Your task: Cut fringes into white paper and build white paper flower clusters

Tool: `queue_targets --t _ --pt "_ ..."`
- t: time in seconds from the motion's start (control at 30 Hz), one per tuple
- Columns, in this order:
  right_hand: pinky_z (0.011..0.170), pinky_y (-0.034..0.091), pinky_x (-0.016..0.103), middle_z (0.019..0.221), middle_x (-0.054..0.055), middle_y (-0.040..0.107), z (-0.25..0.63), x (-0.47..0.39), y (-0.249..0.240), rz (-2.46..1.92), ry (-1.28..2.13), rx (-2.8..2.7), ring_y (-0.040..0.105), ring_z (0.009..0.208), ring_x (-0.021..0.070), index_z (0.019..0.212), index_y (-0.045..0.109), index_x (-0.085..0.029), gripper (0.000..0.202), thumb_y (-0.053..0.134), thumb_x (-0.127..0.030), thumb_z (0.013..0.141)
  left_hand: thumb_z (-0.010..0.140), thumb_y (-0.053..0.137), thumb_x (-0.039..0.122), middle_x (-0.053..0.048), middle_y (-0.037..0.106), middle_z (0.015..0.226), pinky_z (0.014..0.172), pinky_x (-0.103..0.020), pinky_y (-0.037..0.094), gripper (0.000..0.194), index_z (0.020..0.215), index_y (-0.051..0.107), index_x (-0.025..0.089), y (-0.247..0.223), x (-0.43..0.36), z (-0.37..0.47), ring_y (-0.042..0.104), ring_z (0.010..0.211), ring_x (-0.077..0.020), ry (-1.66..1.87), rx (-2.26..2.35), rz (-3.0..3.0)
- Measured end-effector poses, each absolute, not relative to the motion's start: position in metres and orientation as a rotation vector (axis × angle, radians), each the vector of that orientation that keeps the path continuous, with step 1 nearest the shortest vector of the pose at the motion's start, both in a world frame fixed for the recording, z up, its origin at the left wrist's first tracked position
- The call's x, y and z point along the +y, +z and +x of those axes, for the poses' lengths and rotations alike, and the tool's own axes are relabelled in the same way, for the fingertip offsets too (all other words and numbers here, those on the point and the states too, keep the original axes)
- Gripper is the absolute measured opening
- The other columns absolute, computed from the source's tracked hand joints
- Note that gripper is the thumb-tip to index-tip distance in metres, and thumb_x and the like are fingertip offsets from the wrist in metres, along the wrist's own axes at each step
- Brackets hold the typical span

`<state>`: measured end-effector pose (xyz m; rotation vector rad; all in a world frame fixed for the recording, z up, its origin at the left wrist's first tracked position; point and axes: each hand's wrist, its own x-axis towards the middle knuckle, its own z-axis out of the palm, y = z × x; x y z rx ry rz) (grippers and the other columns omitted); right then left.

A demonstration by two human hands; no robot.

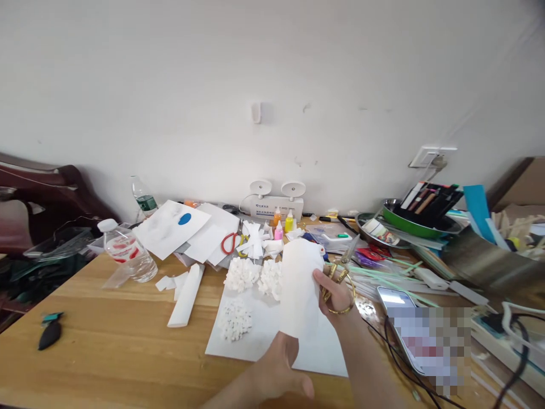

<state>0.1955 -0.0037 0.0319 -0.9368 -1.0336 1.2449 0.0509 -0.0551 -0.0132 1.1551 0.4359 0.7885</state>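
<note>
My right hand (336,296) grips the edge of a strip of white paper (300,289). Gold-handled scissors (336,278) hang on the same hand, blades pointing up and away. At the paper's lower end is my left hand (275,369), thumb spread from the fingers; whether it touches the paper is unclear. Beneath lies a white sheet (315,358) bearing piles of small white paper pieces: one at the back left (241,275), another beside the strip (269,278), and a finer one in front (236,321).
A folded paper strip (187,295) and a water bottle (130,253) are on the left. Red-handled scissors (230,243) and small paint bottles (289,221) sit behind. To the right are a phone (402,324), cables, pale green sticks (370,278) and a green bowl (409,224) of pens.
</note>
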Motion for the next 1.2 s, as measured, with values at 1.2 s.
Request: queue_targets --t 1.2 --pt "0.040 0.025 0.022 0.056 -0.004 0.046 0.146 -0.003 -0.004 -1.045 1.496 -1.145 0.035 0.041 0.0069 0.078 0.049 -0.016 0.039 0.056 -0.054 0.072 0.081 0.050 0.019 -0.008 0.067 0.105 0.091 -0.029 0.044 0.032 0.112 0.058 0.015 0.061 0.065 0.066 0.058 0.104 -0.0191 1.452 0.432 0.287"
